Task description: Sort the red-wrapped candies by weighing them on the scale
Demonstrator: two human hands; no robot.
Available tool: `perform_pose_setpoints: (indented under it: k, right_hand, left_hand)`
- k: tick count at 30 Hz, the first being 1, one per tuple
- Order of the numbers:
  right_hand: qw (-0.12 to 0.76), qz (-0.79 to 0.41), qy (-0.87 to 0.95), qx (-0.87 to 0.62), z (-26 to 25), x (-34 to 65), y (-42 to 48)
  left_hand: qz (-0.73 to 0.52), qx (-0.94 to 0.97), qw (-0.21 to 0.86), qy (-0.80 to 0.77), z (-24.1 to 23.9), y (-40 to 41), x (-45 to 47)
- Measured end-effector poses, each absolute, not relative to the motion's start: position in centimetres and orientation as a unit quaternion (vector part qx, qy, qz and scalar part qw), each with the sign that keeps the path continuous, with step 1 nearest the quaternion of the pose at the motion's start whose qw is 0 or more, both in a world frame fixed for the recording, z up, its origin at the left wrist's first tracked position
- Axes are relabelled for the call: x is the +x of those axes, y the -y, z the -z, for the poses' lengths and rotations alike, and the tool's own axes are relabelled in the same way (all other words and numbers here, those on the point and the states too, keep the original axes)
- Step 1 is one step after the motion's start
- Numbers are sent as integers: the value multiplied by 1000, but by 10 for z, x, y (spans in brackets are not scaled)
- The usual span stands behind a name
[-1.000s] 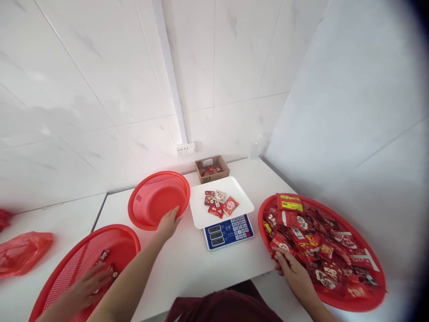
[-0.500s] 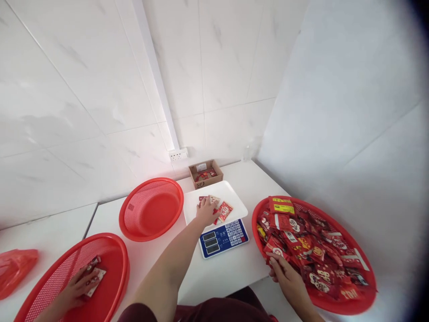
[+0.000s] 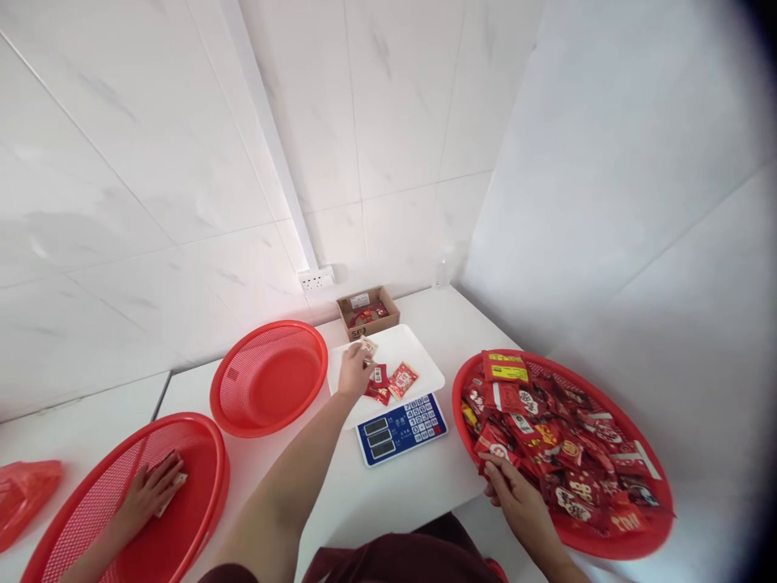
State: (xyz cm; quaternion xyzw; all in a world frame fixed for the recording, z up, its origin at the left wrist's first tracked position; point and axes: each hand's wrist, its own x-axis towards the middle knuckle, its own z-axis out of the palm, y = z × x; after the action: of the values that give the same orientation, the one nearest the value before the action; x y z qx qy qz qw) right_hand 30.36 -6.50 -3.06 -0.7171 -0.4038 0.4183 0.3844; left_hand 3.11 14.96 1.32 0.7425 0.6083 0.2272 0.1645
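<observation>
My left hand reaches over the white tray of a blue weighing scale and pinches a small pale packet at its fingertips. Three red packets lie on the tray beside it. My right hand grips the near rim of a large red basket heaped with red snack packets, fingers resting on the nearest ones.
An empty red mesh basket stands left of the scale. Another person's hand presses on a packet in a red basket at lower left. A small cardboard box sits by the wall socket. A red bag lies far left.
My left hand moved from the rim of the empty basket to the scale tray and picked up a pale packet. My right hand stayed on the full basket. The other person's hand shifted slightly.
</observation>
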Motion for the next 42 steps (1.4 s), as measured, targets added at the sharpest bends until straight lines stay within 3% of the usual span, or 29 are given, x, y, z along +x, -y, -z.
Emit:
perform_pose_setpoints:
  k: [3, 8, 12, 15, 23, 34, 42]
  right_hand:
    - [381, -422, 403, -717, 33, 304, 65]
    - [380, -422, 404, -717, 37, 305, 67]
    - [390, -422, 399, -714, 37, 305, 67]
    - [389, -419, 394, -719, 34, 303, 66]
    - [379, -408, 402, -727, 26, 300, 67]
    - [385, -420, 389, -724, 32, 303, 65]
    - [391, -432, 386, -715, 39, 307, 65]
  left_hand:
    - [-281, 695, 89, -655, -25, -149, -14]
    - [-223, 575, 68, -784, -30, -140, -67]
    - [-184, 682, 49, -706, -15, -128, -39]
    - [-137, 780, 117, -599, -1, -121, 11]
    - [-63, 742, 158, -649, 17, -118, 101]
    - [-107, 792, 164, -578, 25, -141, 87]
    - [-180, 717, 168, -652, 21, -154, 64]
